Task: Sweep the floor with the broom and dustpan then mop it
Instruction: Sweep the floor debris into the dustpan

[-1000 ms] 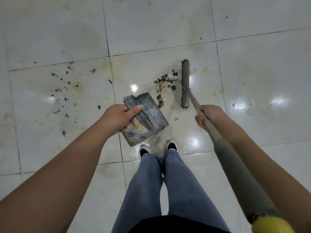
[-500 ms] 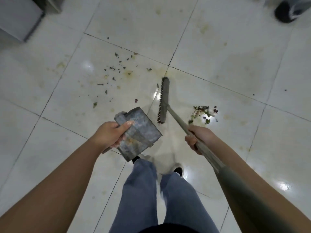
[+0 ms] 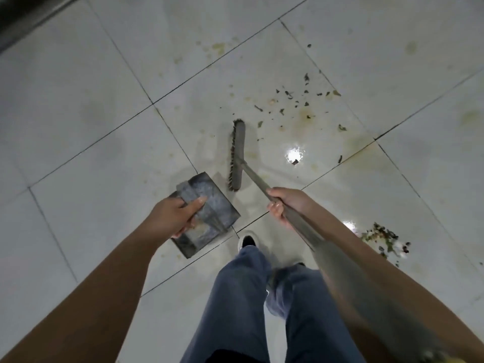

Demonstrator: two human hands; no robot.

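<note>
Lengthwise, broom head (image 3: 237,155) points away, slightly left.

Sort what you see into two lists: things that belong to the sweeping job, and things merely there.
Job: grey long-handled broom; grey flat dustpan; scattered leaf bits; swept debris pile; stained white tile floor.
Merely there: dark strip at top-left edge.

The left hand (image 3: 172,218) is gripping a grey dustpan (image 3: 209,205) at nine o'clock of the broom (image 3: 237,155), whose handle the right hand (image 3: 285,205) is clasping. Scattered debris (image 3: 296,100) is lying at one o'clock; a swept pile (image 3: 385,239) is sitting at four o'clock.
</note>
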